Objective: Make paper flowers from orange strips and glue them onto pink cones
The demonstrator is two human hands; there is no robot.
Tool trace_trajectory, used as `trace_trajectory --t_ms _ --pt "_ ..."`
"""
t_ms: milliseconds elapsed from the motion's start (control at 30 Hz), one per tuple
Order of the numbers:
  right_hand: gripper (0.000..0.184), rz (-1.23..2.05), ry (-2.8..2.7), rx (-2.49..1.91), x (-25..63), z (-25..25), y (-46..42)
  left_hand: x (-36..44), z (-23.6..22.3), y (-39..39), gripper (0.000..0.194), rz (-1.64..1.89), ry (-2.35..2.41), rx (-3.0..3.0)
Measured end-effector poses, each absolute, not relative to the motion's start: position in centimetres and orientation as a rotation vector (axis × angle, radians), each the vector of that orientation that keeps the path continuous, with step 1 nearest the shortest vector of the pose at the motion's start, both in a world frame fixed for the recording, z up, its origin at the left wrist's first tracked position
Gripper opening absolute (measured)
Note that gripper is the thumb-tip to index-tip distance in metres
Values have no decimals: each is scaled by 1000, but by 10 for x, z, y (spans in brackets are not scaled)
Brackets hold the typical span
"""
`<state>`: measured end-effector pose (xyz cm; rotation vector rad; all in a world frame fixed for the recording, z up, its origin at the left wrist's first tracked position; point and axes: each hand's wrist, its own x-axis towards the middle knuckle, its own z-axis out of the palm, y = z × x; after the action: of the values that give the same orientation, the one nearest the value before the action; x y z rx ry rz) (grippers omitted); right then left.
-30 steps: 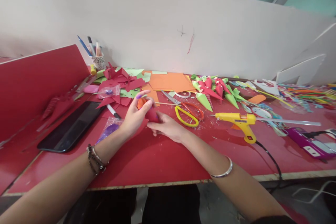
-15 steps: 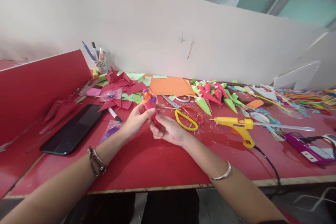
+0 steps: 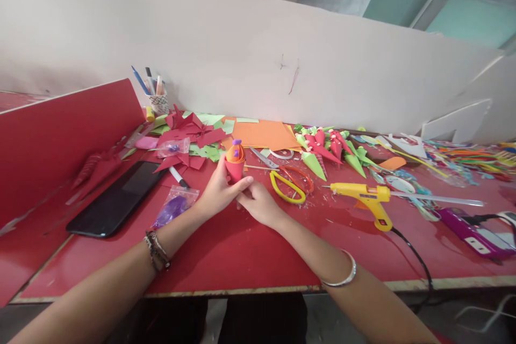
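Note:
A small red paper cone (image 3: pixel 234 171) with a rolled orange top and purple bits stands upright between my hands, over the red table. My left hand (image 3: pixel 215 189) is wrapped round its body, thumb across the front. Lower down, my right hand (image 3: pixel 260 201) closes round the cone's narrow end, its fingers against my left thumb; the tip is hidden. Just right of the cone lie scissors (image 3: pixel 288 188) with yellow and orange handles and a thin wooden stick (image 3: pixel 260 167). A bag of purple material (image 3: pixel 173 208) rests beside my left wrist.
A yellow glue gun (image 3: pixel 368 193) with its cord lies to the right, near a purple power strip (image 3: pixel 471 234). Red and green paper cones (image 3: pixel 322 148) are heaped behind the scissors. A black phone (image 3: pixel 116 199), red paper scraps (image 3: pixel 189 131) and orange sheets (image 3: pixel 262 134) lie left and back.
The cone has turned so that its orange roll faces me more, and it stands more upright. My right hand has drawn in closer against my left thumb.

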<state>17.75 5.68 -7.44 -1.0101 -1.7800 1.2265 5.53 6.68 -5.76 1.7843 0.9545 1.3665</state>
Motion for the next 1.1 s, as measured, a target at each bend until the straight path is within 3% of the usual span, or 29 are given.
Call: trace_trajectory --t_ms 300,433,600,733,933,1100 --pt "14 1382 -1671 -961 178 -73 59 53 -55 66 19 1237 1050 2234" --pt "12 1476 -1595 -932 175 -75 59 55 -59 66 16 1195 1061 1967" --pt "26 1575 -1513 -882 170 -79 58 54 -61 66 22 1064 967 1543" --pt "34 1856 -1401 -716 173 -74 57 51 -56 65 26 894 884 1425" --pt "29 2261 -1272 -334 183 -62 55 39 -55 66 46 729 491 1223" --pt "29 2174 -1291 -375 182 -67 56 32 -62 76 36 801 492 1345"
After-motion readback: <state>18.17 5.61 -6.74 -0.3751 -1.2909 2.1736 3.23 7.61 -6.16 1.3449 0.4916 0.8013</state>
